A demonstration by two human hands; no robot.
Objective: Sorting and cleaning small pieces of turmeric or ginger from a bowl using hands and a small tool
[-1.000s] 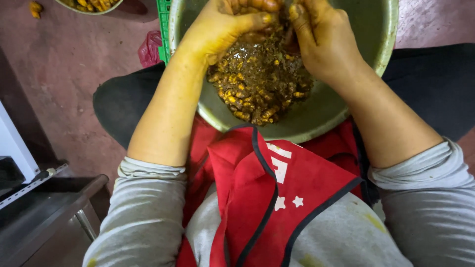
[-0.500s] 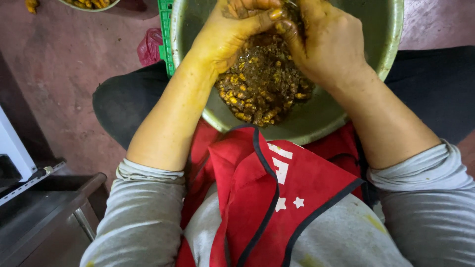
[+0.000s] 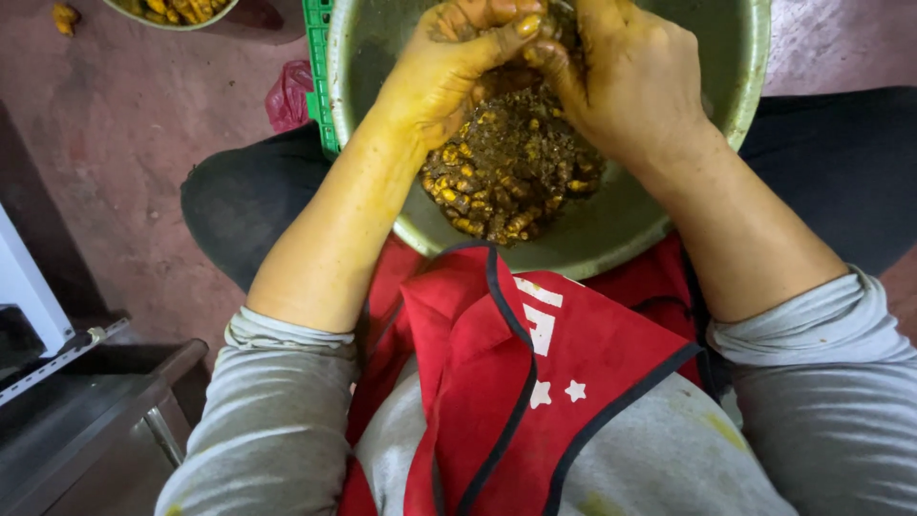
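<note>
Reddish-brown concrete floor [image 3: 124, 134] is showing all around us, scuffed and stained. We're sitting low w/ a big metal bowl [image 3: 611, 239] resting btwn our knees, its near rim touching the red apron [image 3: 535, 382].

Room to move is pretty tight. A green plastic crate [image 3: 320, 76] is sitting right against the bowl's left edge, a crumpled pink bag [image 3: 285, 96] just beside that. Bottom left a steel table edge [image 3: 86, 430] is crowding in near our left elbow. Top left another bowl of yellow pieces [image 3: 172, 10] is peeking in, well apart from us, and one loose yellow bit [image 3: 65, 14] is lying on the floor near it.

Inside the bowl a wet brown-yellow mash w/ yellow chunks [image 3: 506, 172] is piling up on the near side; the far-right wall is bare metal.

Both hands are stained yellow and meeting at the top of the pile. Left hand [image 3: 449, 67] is curling its fingers around a clump of mash, thumb pressing across. Right hand [image 3: 630, 76] is cupping in from the other side, fingers bent into the same clump, the fingertips of both hands touching.
</note>
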